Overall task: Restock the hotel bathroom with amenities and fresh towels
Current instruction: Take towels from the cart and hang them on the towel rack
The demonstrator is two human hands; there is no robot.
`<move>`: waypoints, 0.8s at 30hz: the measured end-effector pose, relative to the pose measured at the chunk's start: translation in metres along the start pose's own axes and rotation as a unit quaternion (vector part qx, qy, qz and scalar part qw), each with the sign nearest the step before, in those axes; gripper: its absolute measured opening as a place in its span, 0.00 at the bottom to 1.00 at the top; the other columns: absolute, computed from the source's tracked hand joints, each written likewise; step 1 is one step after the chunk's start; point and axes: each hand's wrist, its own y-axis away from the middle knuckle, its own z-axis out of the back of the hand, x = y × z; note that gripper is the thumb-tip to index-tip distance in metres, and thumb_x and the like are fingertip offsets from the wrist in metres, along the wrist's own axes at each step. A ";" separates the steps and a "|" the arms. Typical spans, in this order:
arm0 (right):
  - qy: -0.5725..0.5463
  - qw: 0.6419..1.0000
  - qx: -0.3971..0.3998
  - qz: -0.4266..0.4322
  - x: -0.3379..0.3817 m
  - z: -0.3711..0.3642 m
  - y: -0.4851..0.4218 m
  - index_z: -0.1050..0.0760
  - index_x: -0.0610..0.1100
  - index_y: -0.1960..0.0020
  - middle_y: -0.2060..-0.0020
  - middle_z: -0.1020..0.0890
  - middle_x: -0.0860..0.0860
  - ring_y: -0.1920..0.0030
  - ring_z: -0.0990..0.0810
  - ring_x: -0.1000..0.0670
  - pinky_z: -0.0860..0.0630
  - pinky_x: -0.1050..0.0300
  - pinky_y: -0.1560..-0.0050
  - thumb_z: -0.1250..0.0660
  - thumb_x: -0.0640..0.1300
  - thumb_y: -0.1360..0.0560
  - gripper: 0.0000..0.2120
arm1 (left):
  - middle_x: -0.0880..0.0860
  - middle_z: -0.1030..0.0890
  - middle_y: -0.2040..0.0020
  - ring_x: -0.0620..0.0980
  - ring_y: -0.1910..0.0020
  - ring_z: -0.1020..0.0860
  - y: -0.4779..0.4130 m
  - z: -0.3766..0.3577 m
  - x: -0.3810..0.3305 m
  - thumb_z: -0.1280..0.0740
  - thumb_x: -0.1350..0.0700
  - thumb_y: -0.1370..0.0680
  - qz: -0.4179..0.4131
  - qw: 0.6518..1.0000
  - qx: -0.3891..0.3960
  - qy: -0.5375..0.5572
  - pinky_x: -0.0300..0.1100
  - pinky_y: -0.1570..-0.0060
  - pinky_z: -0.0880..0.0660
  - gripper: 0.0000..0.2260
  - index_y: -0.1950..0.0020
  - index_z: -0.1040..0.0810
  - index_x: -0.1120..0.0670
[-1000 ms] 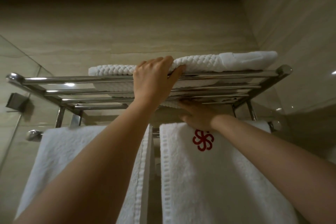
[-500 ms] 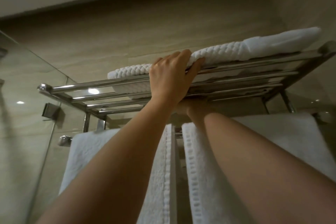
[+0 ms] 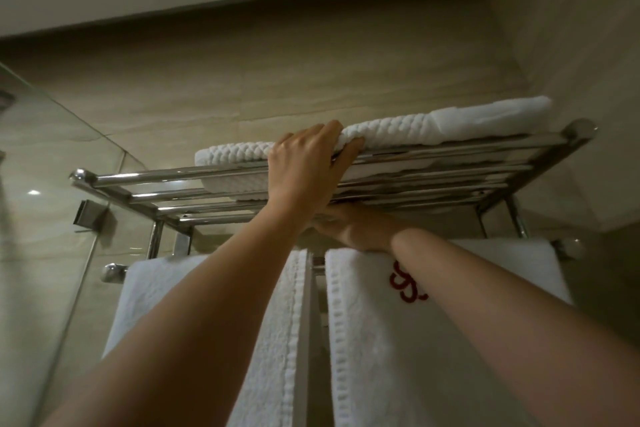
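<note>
A folded white textured towel (image 3: 398, 130) lies on top of the chrome towel rack (image 3: 450, 144) high on the wall. My left hand (image 3: 306, 166) reaches up over the front rail, its fingers curled over the towel's front edge and its thumb beneath it. My right hand (image 3: 356, 227) is under the shelf, just above the hanging towels; its fingers are hidden behind my left wrist. Two white towels hang from the lower bar: a plain one (image 3: 166, 288) on the left and one with a red emblem (image 3: 374, 322) on the right.
A glass shower panel (image 3: 41, 218) with a metal bracket (image 3: 88, 217) stands at the left. Beige tiled walls close in behind and at the right of the rack. The ceiling edge runs above.
The view has swung back to the right and the red emblem shows again beside my right forearm. Both hands stay at the rack, the left on the towel's edge.
</note>
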 end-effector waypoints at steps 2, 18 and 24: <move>0.043 0.999 -0.009 0.006 0.006 0.014 0.019 0.32 0.56 0.33 0.37 0.25 0.53 0.39 0.26 0.49 0.29 0.49 0.39 0.45 0.56 0.22 0.19 | 0.49 0.24 0.63 0.49 0.68 0.30 -0.001 0.004 0.003 0.42 0.42 0.22 -0.012 0.999 0.045 0.011 0.41 0.64 0.38 0.16 0.52 0.26 0.54; 0.349 0.913 -0.196 -0.074 0.005 0.131 0.089 0.37 0.51 0.32 0.39 0.24 0.48 0.44 0.25 0.47 0.31 0.48 0.43 0.46 0.63 0.24 0.25 | 0.51 0.26 0.54 0.51 0.53 0.28 0.013 0.051 0.092 0.46 0.41 0.21 0.171 0.955 0.241 0.025 0.47 0.50 0.38 0.13 0.53 0.30 0.49; 0.308 0.923 -0.224 -0.057 0.008 0.122 0.082 0.27 0.51 0.44 0.61 0.25 0.53 0.60 0.28 0.50 0.33 0.55 0.57 0.48 0.61 0.22 0.18 | 0.54 0.26 0.51 0.55 0.46 0.31 0.001 0.052 0.084 0.43 0.50 0.20 0.250 0.954 0.130 0.102 0.52 0.48 0.33 0.10 0.51 0.28 0.55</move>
